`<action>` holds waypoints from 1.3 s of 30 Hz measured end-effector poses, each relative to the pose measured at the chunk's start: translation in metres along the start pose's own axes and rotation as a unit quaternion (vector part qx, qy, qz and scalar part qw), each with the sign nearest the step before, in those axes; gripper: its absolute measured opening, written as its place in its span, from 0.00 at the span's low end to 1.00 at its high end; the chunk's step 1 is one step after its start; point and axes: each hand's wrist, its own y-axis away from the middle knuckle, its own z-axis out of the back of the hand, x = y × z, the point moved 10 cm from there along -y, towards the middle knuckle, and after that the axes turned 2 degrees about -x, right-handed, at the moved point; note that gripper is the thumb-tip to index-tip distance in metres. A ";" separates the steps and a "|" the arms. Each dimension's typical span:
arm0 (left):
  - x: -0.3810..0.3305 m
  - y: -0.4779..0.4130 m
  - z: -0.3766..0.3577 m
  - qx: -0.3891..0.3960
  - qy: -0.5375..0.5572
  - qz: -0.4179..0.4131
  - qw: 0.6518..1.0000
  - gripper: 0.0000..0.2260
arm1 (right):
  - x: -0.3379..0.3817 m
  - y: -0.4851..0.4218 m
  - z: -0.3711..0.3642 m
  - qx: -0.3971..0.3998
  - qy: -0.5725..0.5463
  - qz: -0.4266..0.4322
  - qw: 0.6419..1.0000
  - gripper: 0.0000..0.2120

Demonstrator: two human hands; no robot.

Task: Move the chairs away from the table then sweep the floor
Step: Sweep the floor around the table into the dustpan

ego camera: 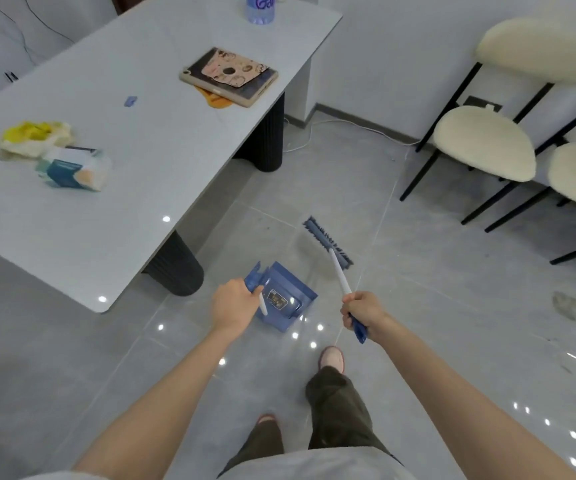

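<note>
R hand [362, 311] clenched on broom [329, 242] handle near its blue end, bristle head on floor tile [452, 306] btwn table [141, 140] & chairs [485, 143]. L hand [234, 303] grips dustpan [284, 299] handle. Both look light, rigid plastic; bristles soft. Hold broom mid-shaft for more control.

A grey desk [134, 140] is seen at the left, carrying a tablet [229, 76], a bottle [260, 8] at its far end, a tissue pack [75, 169] and a yellow cloth [35, 138]. On the tiled floor [452, 306], cream chairs [485, 143] are stood at the far right, well apart from the desk, and a white cable [335, 124] is laid by the far wall.
</note>
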 end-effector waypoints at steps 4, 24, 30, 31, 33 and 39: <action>-0.054 -0.050 -0.009 -0.013 -0.009 0.008 1.000 0.15 | 0.050 -0.060 0.032 -0.001 0.042 0.013 0.999 0.12; -0.314 -0.306 -0.029 -0.043 -0.079 0.042 0.995 0.14 | 0.322 -0.313 0.199 0.008 0.134 0.058 0.989 0.13; -0.371 -0.387 -0.036 -0.035 -0.061 0.035 0.997 0.14 | 0.388 -0.385 0.222 -0.019 0.133 0.047 0.990 0.13; -0.380 -0.402 -0.037 -0.034 -0.063 0.032 0.997 0.14 | 0.398 -0.397 0.226 -0.022 0.134 0.041 0.990 0.13; -0.395 -0.426 -0.038 -0.028 -0.067 0.032 0.997 0.15 | 0.415 -0.415 0.231 -0.025 0.132 0.033 0.990 0.12; -0.440 -0.494 -0.039 -0.016 -0.073 0.046 0.996 0.16 | 0.480 -0.473 0.248 -0.035 0.133 0.019 0.990 0.11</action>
